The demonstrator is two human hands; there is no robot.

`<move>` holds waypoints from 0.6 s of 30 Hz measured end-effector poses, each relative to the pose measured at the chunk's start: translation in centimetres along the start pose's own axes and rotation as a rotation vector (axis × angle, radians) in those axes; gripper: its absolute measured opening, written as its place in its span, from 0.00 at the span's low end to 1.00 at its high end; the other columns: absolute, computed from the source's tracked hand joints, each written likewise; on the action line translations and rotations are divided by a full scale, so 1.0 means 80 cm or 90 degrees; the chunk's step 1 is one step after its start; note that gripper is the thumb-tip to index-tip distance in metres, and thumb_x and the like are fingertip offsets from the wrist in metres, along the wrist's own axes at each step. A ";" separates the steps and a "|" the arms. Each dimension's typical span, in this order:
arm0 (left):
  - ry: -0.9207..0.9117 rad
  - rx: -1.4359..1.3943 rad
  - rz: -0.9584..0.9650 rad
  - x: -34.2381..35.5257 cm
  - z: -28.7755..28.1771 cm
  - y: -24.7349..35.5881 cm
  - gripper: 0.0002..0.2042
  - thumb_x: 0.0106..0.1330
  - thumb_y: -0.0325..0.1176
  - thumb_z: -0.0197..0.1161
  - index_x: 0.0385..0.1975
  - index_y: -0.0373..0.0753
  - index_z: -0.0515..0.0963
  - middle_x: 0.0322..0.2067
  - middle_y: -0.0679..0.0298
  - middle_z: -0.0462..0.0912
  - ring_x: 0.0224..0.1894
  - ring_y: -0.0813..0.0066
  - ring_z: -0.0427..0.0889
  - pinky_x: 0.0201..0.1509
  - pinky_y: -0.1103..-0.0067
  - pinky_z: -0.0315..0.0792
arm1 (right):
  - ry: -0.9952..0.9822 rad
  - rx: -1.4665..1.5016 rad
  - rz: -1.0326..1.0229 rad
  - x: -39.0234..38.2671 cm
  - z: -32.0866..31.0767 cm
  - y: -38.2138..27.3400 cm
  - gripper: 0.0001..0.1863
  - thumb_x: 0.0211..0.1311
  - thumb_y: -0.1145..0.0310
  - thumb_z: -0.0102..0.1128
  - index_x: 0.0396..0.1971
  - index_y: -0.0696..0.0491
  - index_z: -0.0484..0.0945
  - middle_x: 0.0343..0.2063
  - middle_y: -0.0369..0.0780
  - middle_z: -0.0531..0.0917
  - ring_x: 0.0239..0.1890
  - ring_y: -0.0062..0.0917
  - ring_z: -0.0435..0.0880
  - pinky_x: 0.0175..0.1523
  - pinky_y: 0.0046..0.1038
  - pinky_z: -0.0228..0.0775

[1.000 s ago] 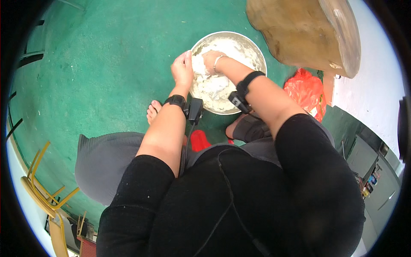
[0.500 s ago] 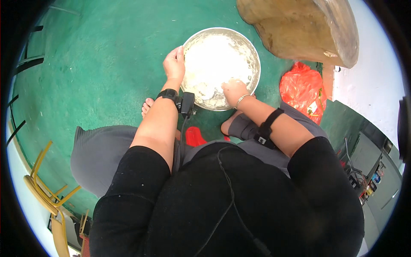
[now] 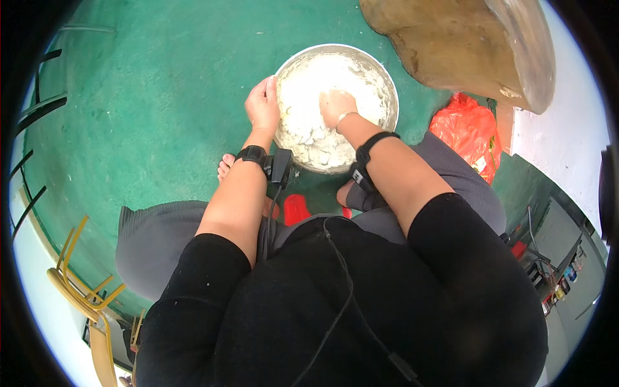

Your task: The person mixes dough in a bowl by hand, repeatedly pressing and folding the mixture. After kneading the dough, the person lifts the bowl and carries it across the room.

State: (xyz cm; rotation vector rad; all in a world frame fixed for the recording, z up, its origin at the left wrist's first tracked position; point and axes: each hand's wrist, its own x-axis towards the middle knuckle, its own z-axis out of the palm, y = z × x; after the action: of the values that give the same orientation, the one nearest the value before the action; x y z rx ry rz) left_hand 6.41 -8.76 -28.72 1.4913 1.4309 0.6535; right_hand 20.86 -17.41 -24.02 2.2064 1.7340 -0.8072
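A round metal basin (image 3: 391,109) stands on the floor in front of me, holding a pale, crumbly flour dough (image 3: 316,138) that is washed out by glare in the middle. My left hand (image 3: 262,106) is closed on the basin's left rim, its fingers partly hidden at the edge. Inside the basin, my right hand (image 3: 337,107) presses down into the dough near the centre, with its fingers curled and their tips buried.
A large brown wooden piece (image 3: 464,55) with a wavy edge is at the far right. Below it sits a red plastic bag (image 3: 467,132) beside the wall. A yellow-framed chair (image 3: 74,290) stands at the lower left. My feet are close to the basin's near side.
My right hand has moved from the basin's near right part up and left to its centre, uncovering lumpy dough near the front. My left hand keeps its place on the rim.
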 end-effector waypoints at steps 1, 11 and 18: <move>0.001 -0.001 0.004 0.002 0.000 0.002 0.15 0.61 0.42 0.53 0.34 0.35 0.78 0.35 0.55 0.80 0.38 0.64 0.78 0.44 0.76 0.70 | -0.006 0.014 0.042 0.009 -0.001 -0.001 0.09 0.49 0.70 0.51 0.30 0.51 0.78 0.31 0.44 0.80 0.36 0.34 0.80 0.40 0.33 0.71; -0.010 0.080 0.049 -0.037 -0.015 -0.015 0.16 0.62 0.42 0.48 0.37 0.37 0.77 0.36 0.53 0.78 0.42 0.59 0.74 0.47 0.70 0.66 | -0.062 0.042 -0.015 -0.016 -0.019 0.016 0.13 0.40 0.72 0.56 0.30 0.58 0.78 0.33 0.51 0.79 0.37 0.38 0.79 0.43 0.31 0.71; 0.062 0.006 -0.045 -0.074 0.000 -0.009 0.15 0.63 0.41 0.47 0.39 0.38 0.75 0.38 0.53 0.77 0.42 0.57 0.75 0.47 0.69 0.67 | -0.069 -0.082 -0.124 -0.069 0.047 0.036 0.11 0.42 0.73 0.53 0.28 0.60 0.78 0.30 0.54 0.78 0.37 0.40 0.79 0.43 0.32 0.71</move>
State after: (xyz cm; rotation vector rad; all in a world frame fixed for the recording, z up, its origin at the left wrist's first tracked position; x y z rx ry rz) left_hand 5.01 -14.51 -28.00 1.4269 1.5555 0.6839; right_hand 21.74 -24.60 -24.56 1.8978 1.9118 -0.8156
